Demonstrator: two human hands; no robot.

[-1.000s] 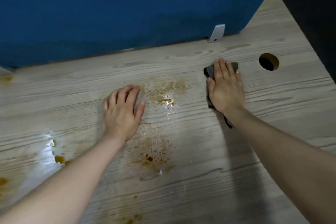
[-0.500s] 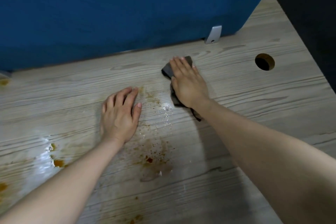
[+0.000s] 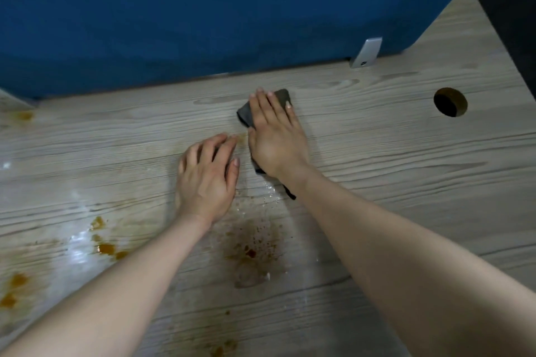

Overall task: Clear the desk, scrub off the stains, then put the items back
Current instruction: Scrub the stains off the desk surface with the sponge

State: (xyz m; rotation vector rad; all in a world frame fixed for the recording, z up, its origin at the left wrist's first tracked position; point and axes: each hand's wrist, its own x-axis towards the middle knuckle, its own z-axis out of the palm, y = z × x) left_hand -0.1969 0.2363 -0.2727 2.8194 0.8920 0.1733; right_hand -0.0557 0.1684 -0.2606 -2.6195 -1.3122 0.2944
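My right hand [image 3: 277,140] lies flat on a dark grey cloth [image 3: 246,113], pressing it onto the light wooden desk [image 3: 406,168] near its back edge. Most of the cloth is hidden under the palm; a corner shows past the fingertips and a tail at the wrist. My left hand [image 3: 207,180] rests flat on the desk just left of it, fingers spread, holding nothing. A brown speckled stain [image 3: 252,249] lies in front of both hands. Orange-brown blobs [image 3: 106,246] and wet shine sit to the left.
A blue partition [image 3: 203,9] stands along the desk's back edge, held by a metal bracket [image 3: 365,52]. A round cable hole [image 3: 450,102] is at the right. More orange spots lie at the far left [image 3: 13,290] and near the front edge [image 3: 223,349].
My right hand has slid the cloth leftward across the desk, from near the cable hole to right beside my left hand. The stain between the hands looks fainter. The left hand stayed put.
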